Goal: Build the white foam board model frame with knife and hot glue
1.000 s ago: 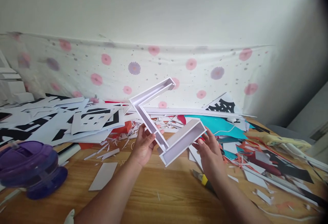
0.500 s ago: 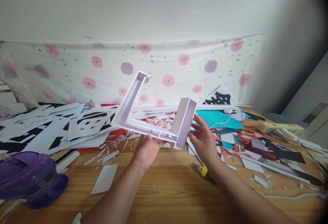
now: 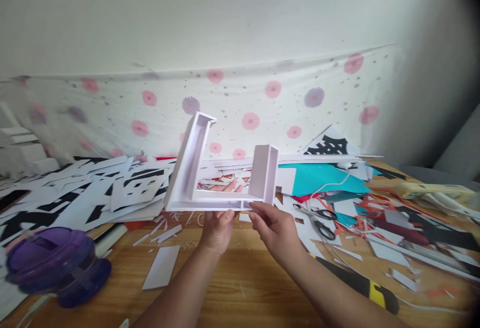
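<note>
A white foam-board frame [image 3: 221,204], hollow-walled and roughly U-shaped with a taller left arm and a shorter right one, is held up above the table. My left hand [image 3: 217,233] grips its bottom bar from below, thumb in front and fingertips showing behind through the gap. Fingers of my right hand [image 3: 275,228] are bent against the bar's lower right part, touching near a small inner divider. A utility knife [image 3: 348,275] with a black and yellow handle lies on the table, partly covered by my right forearm. Scissors [image 3: 324,223] with black handles lie beyond that hand.
Cut white and black sheets [image 3: 123,188] pile up at left. A purple plastic container [image 3: 56,263] stands front left. A small white card [image 3: 161,267] lies nearby. Teal sheet [image 3: 318,180], orange scraps and a power strip [image 3: 435,191] are at right. A flowered sheet [image 3: 251,98] covers the lower wall.
The frame has turned so its bottom bar is nearly level. My right hand has moved from its right side down to the bottom bar. The view has shifted, uncovering the scissors.
</note>
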### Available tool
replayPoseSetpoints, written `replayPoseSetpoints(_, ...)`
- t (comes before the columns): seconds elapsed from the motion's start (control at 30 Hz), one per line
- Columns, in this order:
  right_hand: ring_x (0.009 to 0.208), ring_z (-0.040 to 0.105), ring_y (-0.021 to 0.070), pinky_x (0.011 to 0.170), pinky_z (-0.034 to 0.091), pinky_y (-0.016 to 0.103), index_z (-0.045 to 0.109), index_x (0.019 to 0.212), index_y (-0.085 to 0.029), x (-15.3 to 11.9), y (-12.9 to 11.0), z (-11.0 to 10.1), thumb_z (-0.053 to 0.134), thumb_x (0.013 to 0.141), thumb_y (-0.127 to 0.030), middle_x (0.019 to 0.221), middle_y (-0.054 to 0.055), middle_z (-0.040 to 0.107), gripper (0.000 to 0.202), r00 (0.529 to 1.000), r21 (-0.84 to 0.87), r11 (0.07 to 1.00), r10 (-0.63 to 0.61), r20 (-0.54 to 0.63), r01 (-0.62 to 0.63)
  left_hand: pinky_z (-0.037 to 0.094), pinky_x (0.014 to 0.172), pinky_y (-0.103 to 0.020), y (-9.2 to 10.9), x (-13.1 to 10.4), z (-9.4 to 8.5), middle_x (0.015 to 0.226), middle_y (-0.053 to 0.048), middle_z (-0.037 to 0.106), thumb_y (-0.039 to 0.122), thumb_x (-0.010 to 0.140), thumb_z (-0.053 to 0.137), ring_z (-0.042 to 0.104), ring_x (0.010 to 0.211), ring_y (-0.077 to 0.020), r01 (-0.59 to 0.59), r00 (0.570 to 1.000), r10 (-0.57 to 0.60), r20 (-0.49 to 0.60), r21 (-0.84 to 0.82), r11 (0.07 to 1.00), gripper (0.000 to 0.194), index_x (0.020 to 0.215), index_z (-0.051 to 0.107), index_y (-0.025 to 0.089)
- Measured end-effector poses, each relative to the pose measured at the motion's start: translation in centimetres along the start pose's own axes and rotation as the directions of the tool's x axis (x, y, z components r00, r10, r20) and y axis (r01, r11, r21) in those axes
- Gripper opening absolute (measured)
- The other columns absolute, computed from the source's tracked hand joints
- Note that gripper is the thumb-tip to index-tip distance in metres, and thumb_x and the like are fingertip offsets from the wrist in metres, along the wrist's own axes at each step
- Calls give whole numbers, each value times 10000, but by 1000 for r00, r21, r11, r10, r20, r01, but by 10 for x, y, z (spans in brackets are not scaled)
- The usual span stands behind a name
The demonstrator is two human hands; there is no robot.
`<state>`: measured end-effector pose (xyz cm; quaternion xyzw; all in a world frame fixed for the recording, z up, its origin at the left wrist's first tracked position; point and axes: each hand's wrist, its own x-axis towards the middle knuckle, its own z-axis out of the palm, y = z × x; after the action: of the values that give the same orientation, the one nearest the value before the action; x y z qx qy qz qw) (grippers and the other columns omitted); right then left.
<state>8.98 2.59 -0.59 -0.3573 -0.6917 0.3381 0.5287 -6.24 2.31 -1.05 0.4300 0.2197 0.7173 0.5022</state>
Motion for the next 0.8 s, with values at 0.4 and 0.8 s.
replayPoseSetpoints(0.4, 364, 416, 77, 351, 355, 188, 753, 890, -162, -6, -6, 7, 731, 717, -532, 470, -21, 577, 408, 925, 325, 869, 374, 59, -373, 470, 990, -485, -15, -9, 16, 1375, -92, 581, 550, 609, 825, 414, 1373, -354, 89, 996, -90, 22, 36, 995, 721, 1230, 544, 314)
replayPoseSetpoints(0.8, 550, 528, 134, 540, 422, 248, 731, 838, -167, 1, 4, -6, 649, 812, -492, 565, -5, 583, 336, 984, 157, 976, 165, -62, -154, 505, 972, -481, 1, -16, 32, 1386, 12, 582, 543, 657, 805, 459, 1344, -330, -14, 995, 19, -96, 48, 999, 725, 1297, 470, 486)
